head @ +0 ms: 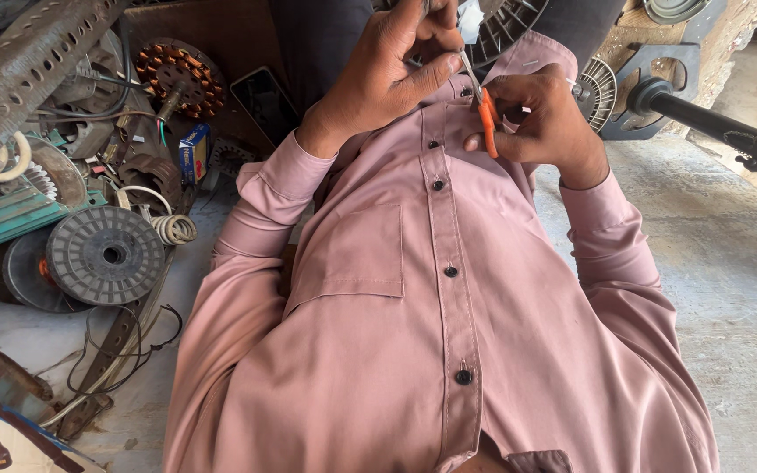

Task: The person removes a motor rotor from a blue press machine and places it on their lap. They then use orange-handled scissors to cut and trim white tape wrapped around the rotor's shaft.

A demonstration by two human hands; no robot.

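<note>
orange-handled scissors [486, 118] - right hand [541, 123], left hand [387, 66] pinching

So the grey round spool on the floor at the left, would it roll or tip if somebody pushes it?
The grey spool lies flat on its wide face, so it would probably slide, not roll. It looks like ribbed plastic, likely light. Wires beside it might catch.

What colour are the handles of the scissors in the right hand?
Orange; the scissors' handles show in the right hand, in the head view.

Even, soft daylight, brighter at right on the floor [729, 289]. Shadows faint. Focus sharp centrally; wide-angle bending at edges. Clutter at upper left dimmer. No glare.
</note>
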